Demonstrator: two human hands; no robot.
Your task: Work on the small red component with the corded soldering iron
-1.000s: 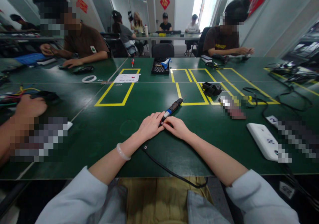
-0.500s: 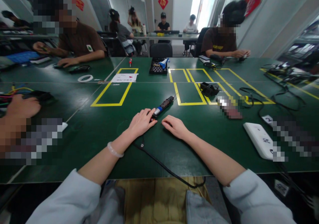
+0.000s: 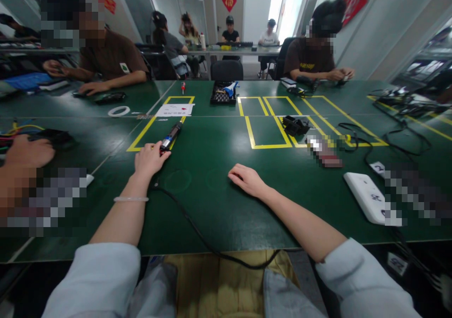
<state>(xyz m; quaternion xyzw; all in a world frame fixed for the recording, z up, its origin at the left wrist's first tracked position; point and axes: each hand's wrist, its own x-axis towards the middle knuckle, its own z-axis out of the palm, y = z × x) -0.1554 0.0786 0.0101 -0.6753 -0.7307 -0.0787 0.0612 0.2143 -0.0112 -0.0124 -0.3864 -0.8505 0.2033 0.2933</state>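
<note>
My left hand (image 3: 149, 160) is closed round the rear end of a dark, blue-banded pen-like tool (image 3: 171, 136), whose tip points away over the right edge of the left yellow-taped rectangle (image 3: 141, 135). A black cable (image 3: 190, 221) trails from near that hand across the green table (image 3: 197, 167) to its front edge. Right of centre, my right hand (image 3: 246, 179) rests on the table with its fingers curled; whether anything is inside them is hidden.
A black tray (image 3: 223, 94) with small parts stands at the back. Right of centre lie a black clip-like part (image 3: 295, 125), a white power bank (image 3: 369, 198) and cables. A co-worker's hand (image 3: 30, 150) is at the left; other people sit behind.
My left hand has moved left and slightly forward with the tool, away from my right hand. The cable has shifted left with it. My right hand has stayed in place.
</note>
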